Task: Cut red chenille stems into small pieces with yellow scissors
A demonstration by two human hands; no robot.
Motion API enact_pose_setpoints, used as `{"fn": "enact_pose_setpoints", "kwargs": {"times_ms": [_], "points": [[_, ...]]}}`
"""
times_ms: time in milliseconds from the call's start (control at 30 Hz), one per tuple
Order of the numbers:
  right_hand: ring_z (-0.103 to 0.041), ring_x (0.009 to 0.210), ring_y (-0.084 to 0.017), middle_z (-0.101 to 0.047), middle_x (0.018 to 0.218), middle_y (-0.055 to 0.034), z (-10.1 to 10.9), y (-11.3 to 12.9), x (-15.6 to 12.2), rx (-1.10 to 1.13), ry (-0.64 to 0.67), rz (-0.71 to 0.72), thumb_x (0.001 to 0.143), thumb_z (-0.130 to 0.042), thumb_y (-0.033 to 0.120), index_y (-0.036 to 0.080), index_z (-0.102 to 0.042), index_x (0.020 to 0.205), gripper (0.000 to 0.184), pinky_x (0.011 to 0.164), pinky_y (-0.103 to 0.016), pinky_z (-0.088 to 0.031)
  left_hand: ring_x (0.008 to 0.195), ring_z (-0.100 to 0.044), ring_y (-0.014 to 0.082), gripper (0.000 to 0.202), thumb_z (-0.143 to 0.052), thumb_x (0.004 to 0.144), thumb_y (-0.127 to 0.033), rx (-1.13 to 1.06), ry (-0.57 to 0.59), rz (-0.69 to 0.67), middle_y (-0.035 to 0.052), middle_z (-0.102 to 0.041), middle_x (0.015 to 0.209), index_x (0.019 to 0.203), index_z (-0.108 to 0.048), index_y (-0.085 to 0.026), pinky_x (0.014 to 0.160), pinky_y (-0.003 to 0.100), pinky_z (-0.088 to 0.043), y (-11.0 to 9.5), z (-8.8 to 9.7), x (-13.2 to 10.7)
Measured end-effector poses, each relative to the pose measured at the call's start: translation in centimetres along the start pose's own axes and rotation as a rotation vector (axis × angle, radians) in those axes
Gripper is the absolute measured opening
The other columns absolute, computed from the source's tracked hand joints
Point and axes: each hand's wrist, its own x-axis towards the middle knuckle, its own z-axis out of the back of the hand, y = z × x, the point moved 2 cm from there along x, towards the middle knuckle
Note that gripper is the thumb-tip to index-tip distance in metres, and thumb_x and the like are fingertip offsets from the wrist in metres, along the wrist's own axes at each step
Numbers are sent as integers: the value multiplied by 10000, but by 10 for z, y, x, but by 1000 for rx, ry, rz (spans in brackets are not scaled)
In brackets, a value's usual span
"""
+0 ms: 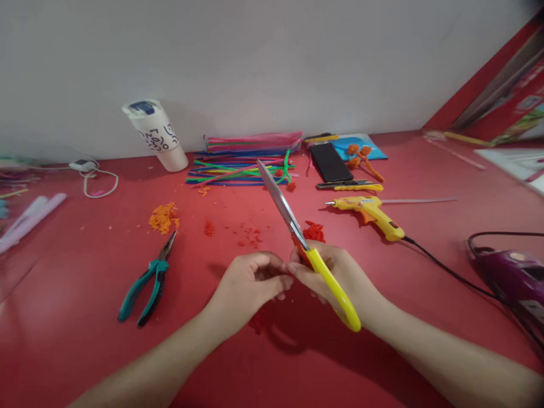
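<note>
My right hand (pixel 335 277) is closed around yellow-handled scissors (pixel 297 226), whose blades point up and to the left. My left hand (pixel 250 283) is curled in a pinch, its fingertips meeting the right hand's fingertips at a small red piece (pixel 297 256) that I cannot make out clearly. Both hands hover low over the red table (pixel 85 351). A small red fuzzy heap (pixel 314 231) lies just behind the scissors, and red scraps (pixel 250 237) are scattered beyond my left hand.
Teal pliers (pixel 148 280) lie to the left, an orange scrap pile (pixel 164 218) behind them. Coloured pipe cleaners (pixel 242 167), a white cup (pixel 159 136), a phone (pixel 330 161), a yellow glue gun (pixel 369 212) with its cord, and a purple device (pixel 510 277) at right.
</note>
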Motion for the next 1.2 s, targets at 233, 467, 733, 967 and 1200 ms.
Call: {"fn": "enact_pose_setpoints", "kwargs": {"times_ms": [233, 467, 733, 967, 1200], "points": [[-336, 471, -67, -381, 519, 57, 8, 4, -1, -251, -43, 176, 713, -505, 387, 186, -428, 624, 233, 420, -192, -253, 480, -505, 83, 38, -612, 633, -176, 17, -52, -21, -16, -557, 551, 643, -598, -142, 488, 201, -408, -2, 3, -2], [-428, 451, -111, -497, 538, 24, 20, 2, 3, -747, -112, 229, 707, -472, 538, 199, -441, 728, 341, 445, -219, -247, 519, -538, 64, 77, -652, 623, -143, -415, -264, -153, -29, -589, 594, 670, -591, -154, 521, 169, -423, -6, 32, 7], [-498, 423, -157, -550, 506, -22, 12, -11, 3, -1064, -88, 411, 812, -271, 550, 178, -446, 738, 417, 436, -253, -176, 542, -561, 60, 37, -605, 671, -110, -515, -295, -221, -22, -599, 611, 651, -599, -140, 531, 154, -438, -10, 40, 7], [-510, 411, -161, -563, 497, -25, 10, -10, 4, -1101, -122, 469, 822, -239, 558, 173, -448, 743, 445, 426, -251, -172, 544, -575, 61, 74, -579, 688, -88, -563, -292, -228, -29, -612, 619, 653, -592, -152, 529, 150, -445, -11, 41, 5], [-495, 383, -145, -550, 469, -15, 10, -10, 3, -1093, -156, 507, 826, -246, 541, 176, -445, 720, 430, 418, -239, -175, 544, -571, 53, 70, -570, 700, -91, -565, -286, -214, -26, -606, 620, 663, -605, -139, 544, 145, -453, -14, 39, 3]]}}
